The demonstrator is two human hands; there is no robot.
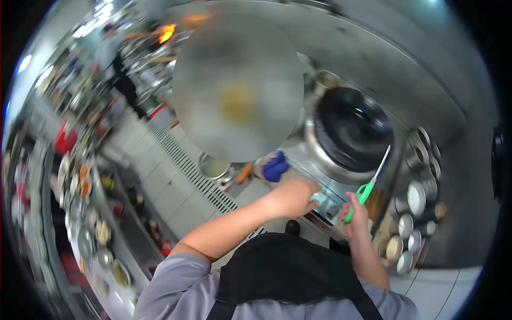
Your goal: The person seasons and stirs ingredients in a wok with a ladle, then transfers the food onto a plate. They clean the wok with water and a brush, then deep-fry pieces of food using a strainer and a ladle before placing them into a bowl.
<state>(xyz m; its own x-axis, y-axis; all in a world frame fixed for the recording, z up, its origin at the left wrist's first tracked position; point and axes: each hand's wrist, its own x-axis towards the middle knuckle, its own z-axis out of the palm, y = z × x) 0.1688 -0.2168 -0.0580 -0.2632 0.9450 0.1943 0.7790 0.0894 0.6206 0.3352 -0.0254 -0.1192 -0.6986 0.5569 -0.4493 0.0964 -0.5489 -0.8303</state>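
My right hand (356, 216) is wrapped around the green handles of a pair of scissors (365, 193). Their pale blades point up and away, beside the rim of a large black wok (349, 130). Over the metal counter's front edge, my left hand (293, 197) has its fingers curled in. A shiny, translucent, plastic-looking thing (326, 205) lies just right of those fingers; blur hides whether they grip it. A blue cloth (275, 166) rests on the counter beyond my left hand.
Several metal and white containers (416, 198) stand at the right. A pot (214, 166) with pale liquid is left of the counter. A shelf of ingredient bowls (103, 233) runs along the left. Another person (120, 69) stands far back, near a flame (167, 33). A round blur covers the upper middle.
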